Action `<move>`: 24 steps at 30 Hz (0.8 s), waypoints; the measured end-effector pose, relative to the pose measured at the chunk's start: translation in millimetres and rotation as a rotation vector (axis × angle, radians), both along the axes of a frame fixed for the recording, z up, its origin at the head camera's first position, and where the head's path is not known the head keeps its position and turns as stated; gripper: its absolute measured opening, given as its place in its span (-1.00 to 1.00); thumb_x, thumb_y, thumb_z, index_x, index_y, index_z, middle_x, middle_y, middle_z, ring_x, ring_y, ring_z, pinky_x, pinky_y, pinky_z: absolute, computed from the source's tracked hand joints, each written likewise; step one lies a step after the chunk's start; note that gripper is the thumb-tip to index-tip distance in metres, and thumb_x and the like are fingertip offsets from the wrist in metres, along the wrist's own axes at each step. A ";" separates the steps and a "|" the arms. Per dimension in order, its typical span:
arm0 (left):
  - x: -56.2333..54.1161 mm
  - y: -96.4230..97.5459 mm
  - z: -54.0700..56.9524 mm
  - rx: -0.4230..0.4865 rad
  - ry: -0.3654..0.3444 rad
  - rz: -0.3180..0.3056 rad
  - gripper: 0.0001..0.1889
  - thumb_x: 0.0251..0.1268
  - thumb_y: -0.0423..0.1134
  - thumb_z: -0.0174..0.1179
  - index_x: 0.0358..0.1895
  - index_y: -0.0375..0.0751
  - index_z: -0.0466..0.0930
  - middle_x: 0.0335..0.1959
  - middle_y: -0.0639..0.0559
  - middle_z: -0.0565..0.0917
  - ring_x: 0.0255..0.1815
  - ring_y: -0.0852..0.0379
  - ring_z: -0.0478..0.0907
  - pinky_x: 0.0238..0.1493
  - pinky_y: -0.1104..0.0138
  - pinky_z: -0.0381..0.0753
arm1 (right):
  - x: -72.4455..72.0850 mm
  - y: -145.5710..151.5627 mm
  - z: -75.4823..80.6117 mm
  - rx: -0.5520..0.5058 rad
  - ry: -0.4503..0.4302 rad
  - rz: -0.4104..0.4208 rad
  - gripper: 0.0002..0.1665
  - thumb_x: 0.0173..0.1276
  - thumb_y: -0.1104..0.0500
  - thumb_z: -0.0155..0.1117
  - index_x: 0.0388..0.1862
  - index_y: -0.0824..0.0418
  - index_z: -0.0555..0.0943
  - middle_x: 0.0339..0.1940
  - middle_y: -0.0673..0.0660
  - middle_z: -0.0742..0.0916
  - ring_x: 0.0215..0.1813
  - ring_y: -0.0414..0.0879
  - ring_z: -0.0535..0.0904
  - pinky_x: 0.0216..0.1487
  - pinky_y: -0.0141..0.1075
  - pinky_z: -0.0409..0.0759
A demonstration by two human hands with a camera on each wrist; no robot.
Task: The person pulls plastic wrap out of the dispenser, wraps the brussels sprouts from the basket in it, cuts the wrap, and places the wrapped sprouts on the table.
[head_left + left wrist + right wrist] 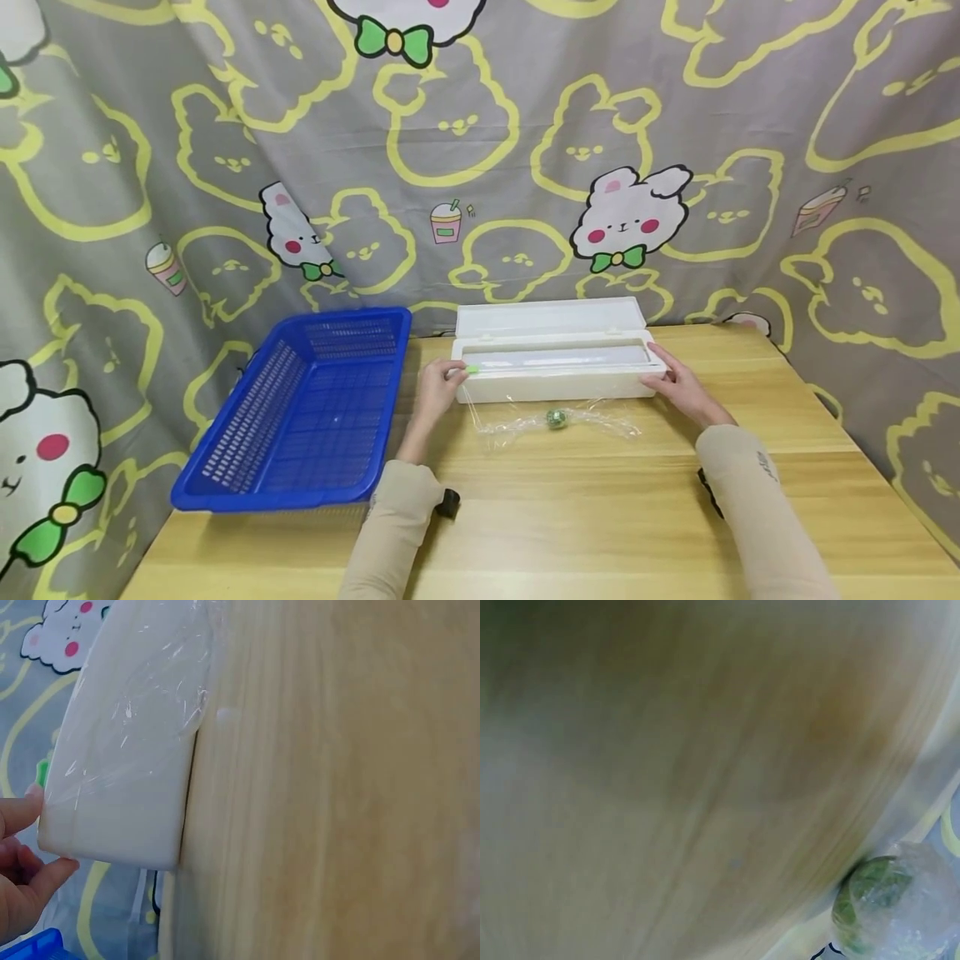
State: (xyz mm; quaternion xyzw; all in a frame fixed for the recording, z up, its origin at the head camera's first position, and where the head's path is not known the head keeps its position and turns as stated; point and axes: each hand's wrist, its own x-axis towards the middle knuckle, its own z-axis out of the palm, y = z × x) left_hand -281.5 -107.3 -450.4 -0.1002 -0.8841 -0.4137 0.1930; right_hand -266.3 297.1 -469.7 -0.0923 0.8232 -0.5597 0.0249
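A white cling film dispenser stands on the table with its lid tipped back and a roll of film inside. My left hand grips its left front corner, a fingertip right at the small green slider cutter. At the opposite end, my right hand holds the right corner, thumb on the front. Clear film hangs down the dispenser's front and spreads on the table. Among the film lies a small round green thing, seen wrapped in clear film in the right wrist view.
A blue plastic basket stands on the left of the wooden table. Behind the table hangs a grey patterned curtain, close to the dispenser's raised lid.
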 end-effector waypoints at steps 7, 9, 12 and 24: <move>-1.7 -0.6 -0.3 0.020 0.002 0.019 -0.88 -0.04 -0.44 0.30 -0.36 -0.35 0.69 -0.71 0.07 0.31 -0.62 0.19 0.19 -0.54 0.37 0.22 | -1.9 2.1 -1.0 0.017 -0.004 0.003 -0.18 0.35 0.20 0.10 0.43 0.30 -0.09 -0.56 -0.09 0.34 -0.54 -0.37 0.24 -0.44 -0.50 0.30; -2.1 -0.8 0.3 0.009 0.007 0.021 -0.88 -0.04 -0.44 0.30 -0.36 -0.35 0.69 -0.71 0.05 0.34 -0.62 0.20 0.20 -0.52 0.37 0.23 | -2.3 2.5 -1.3 0.023 0.002 0.000 -0.18 0.35 0.20 0.10 0.43 0.29 -0.08 -0.61 -0.11 0.31 -0.58 -0.36 0.21 -0.49 -0.48 0.28; -2.7 -0.9 1.0 0.008 0.013 0.014 -0.89 -0.04 -0.46 0.30 -0.37 -0.36 0.69 -0.69 0.01 0.38 -0.62 0.22 0.21 -0.52 0.38 0.24 | -2.0 3.2 -0.2 0.019 -0.002 -0.005 -0.18 0.34 0.20 0.10 0.44 0.26 -0.09 -0.69 -0.11 0.24 -0.61 -0.33 0.17 -0.53 -0.45 0.25; -1.4 -4.6 -7.5 0.060 0.045 0.016 -0.92 -0.02 -0.49 0.26 -0.39 -0.40 0.67 -0.69 -0.01 0.42 -0.63 0.23 0.25 -0.54 0.38 0.26 | -3.0 2.3 2.3 0.024 -0.022 0.007 -0.17 0.35 0.19 0.10 0.44 0.27 -0.11 -0.67 -0.09 0.25 -0.61 -0.32 0.17 -0.53 -0.45 0.26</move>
